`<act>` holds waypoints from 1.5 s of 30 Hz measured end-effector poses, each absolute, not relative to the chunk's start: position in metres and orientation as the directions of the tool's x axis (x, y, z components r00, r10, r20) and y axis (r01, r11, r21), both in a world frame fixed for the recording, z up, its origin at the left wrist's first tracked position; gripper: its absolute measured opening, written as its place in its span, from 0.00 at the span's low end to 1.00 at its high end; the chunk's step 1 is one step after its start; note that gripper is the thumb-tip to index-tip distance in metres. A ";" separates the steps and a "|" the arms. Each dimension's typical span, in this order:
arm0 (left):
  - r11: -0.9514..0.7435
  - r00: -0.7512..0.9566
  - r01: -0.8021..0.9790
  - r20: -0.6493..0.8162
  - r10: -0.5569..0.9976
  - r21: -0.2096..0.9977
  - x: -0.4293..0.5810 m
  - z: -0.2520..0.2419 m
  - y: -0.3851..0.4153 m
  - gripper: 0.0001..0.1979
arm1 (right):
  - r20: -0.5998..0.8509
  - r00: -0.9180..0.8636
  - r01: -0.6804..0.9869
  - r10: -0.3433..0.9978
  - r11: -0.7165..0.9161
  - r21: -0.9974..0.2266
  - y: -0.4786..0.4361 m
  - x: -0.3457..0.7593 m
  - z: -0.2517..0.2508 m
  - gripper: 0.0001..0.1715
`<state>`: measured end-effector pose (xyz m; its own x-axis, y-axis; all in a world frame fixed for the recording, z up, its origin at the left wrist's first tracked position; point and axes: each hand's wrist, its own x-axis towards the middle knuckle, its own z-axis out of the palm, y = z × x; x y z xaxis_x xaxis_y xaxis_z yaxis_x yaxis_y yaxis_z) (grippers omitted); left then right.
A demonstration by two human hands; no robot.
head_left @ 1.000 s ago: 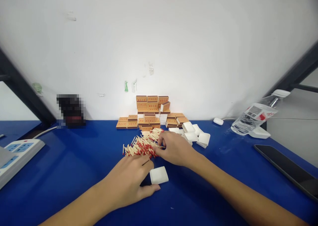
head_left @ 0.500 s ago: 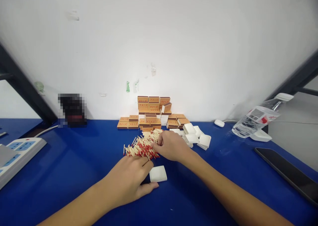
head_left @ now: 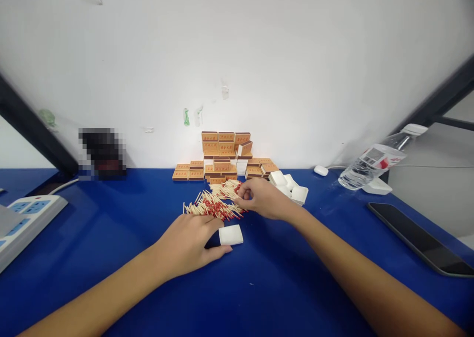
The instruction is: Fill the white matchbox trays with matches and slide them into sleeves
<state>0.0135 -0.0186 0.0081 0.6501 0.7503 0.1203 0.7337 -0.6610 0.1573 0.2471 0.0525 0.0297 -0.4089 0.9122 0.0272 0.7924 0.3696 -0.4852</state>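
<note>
Matches are met from their right by the right hand; whether any is pinched in its curled grip cannot be told.

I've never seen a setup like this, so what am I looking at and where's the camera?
There's no machine here: a person works bare-handed, and a camera worn on the head looks forward and down. On the blue tabletop lies a pile of red-tipped wooden matches, with orange cardboard matchboxes stacked behind it. The left hand, thumb spread, is beside a small white rectangular tray. The right hand is at the pile's right edge; I can't tell whether it holds a match.
</note>
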 end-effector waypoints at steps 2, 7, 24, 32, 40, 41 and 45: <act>-0.648 0.637 0.737 0.125 0.761 0.192 0.016 0.008 -0.020 0.18 | 0.089 -0.431 0.732 0.898 0.405 -0.547 0.047 0.257 0.033 0.10; -0.593 0.590 0.750 0.110 0.800 0.293 0.021 0.009 -0.021 0.18 | 0.199 -0.513 0.473 0.835 0.469 -0.746 0.019 0.262 0.034 0.12; -0.604 0.622 0.688 0.102 0.776 0.402 0.016 0.010 -0.013 0.12 | 0.084 -0.702 0.592 0.707 0.645 -0.484 -0.001 0.262 0.021 0.06; -0.635 0.651 0.677 0.100 0.753 0.373 0.016 0.009 -0.014 0.14 | 0.114 -0.712 0.563 0.693 0.660 -0.497 -0.003 0.267 0.021 0.05; -0.660 0.674 0.658 0.109 0.731 0.362 0.019 0.008 -0.016 0.11 | 0.156 -0.653 0.573 0.741 0.618 -0.538 -0.011 0.252 0.012 0.04; -0.662 0.676 0.656 0.109 0.729 0.362 0.019 0.008 -0.016 0.11 | 0.152 -0.665 0.565 0.731 0.626 -0.538 -0.011 0.253 0.013 0.03; -0.663 0.678 0.658 0.101 0.728 0.357 0.019 0.009 -0.017 0.12 | 0.117 -0.713 0.544 0.691 0.651 -0.529 -0.011 0.258 0.021 0.04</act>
